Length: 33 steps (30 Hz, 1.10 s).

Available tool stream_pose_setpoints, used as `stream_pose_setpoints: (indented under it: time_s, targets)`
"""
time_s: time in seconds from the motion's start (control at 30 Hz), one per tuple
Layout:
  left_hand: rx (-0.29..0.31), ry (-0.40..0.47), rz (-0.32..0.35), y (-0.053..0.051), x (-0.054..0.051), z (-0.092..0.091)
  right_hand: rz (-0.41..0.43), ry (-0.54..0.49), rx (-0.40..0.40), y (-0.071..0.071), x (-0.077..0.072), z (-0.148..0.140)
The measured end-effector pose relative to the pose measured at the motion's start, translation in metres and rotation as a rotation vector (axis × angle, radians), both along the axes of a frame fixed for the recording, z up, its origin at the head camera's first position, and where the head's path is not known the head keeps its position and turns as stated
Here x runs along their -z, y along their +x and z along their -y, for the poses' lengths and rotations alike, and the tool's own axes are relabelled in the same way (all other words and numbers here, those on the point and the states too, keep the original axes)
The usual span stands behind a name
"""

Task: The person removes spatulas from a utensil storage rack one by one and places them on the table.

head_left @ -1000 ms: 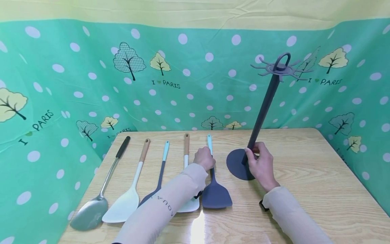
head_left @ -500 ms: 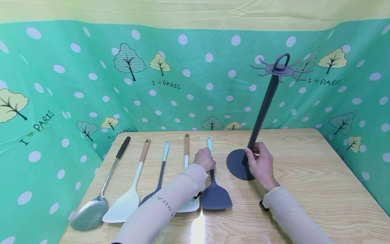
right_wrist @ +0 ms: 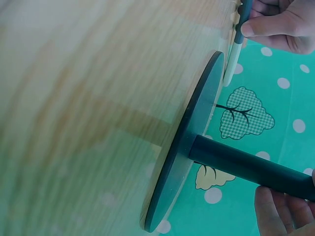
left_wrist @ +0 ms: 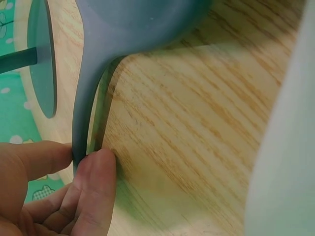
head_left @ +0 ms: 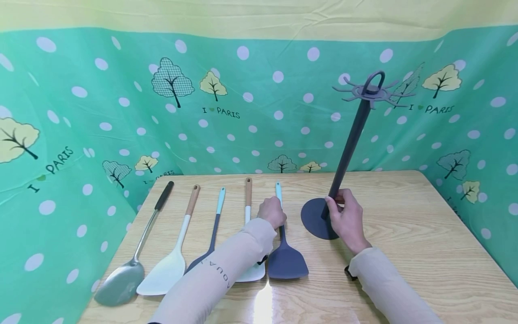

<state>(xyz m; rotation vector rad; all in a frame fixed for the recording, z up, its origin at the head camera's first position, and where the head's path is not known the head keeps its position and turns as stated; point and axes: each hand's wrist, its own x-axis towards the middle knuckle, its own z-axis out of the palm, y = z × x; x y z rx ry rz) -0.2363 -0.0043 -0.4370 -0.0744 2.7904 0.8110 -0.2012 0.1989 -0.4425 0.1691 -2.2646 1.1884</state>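
Observation:
My left hand (head_left: 273, 212) pinches the dark shaft of a spatula (head_left: 288, 261) with a light-blue handle end. In the left wrist view, thumb and fingertips meet on the shaft of that spatula (left_wrist: 89, 93), just above the wood. My right hand (head_left: 347, 220) grips the lower pole of a dark utensil stand (head_left: 349, 153). Its round base (head_left: 317, 220) is on the table, and a ring of hooks with a loop crowns the top. The right wrist view shows fingers (right_wrist: 275, 209) against the pole (right_wrist: 251, 164).
Left of my left hand lie a steel wok spatula (head_left: 121, 283), a white spatula (head_left: 163, 272), a dark spatula with a blue handle (head_left: 214, 227), and a white one (head_left: 254, 272) partly under my sleeve. The wooden table (head_left: 417, 234) meets a green patterned cloth (head_left: 283, 112) behind.
The dark spatula under my left hand has shifted very slightly toward me since the first frame. Both hands and the stand look unmoved.

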Motion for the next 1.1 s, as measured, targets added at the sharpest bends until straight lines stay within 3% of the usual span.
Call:
stream_pose_setpoints:
  time_s: [0.5,0.77,0.97,1.1]
  targets:
    - [0.041,-0.041,-0.033,0.000,-0.004,0.001,0.047,0.010,-0.012,0.002,-0.002,-0.002]
    - [0.136,-0.037,-0.114,0.007,-0.028,0.010,0.163,0.064,-0.034,0.000,-0.010,-0.010]
    - [0.248,-0.005,-0.184,0.015,-0.048,0.022,0.265,0.178,-0.051,0.005,-0.021,-0.019]
    - [0.314,0.040,-0.236,0.026,-0.061,0.031,0.309,0.253,-0.074,0.013,-0.033,-0.023]
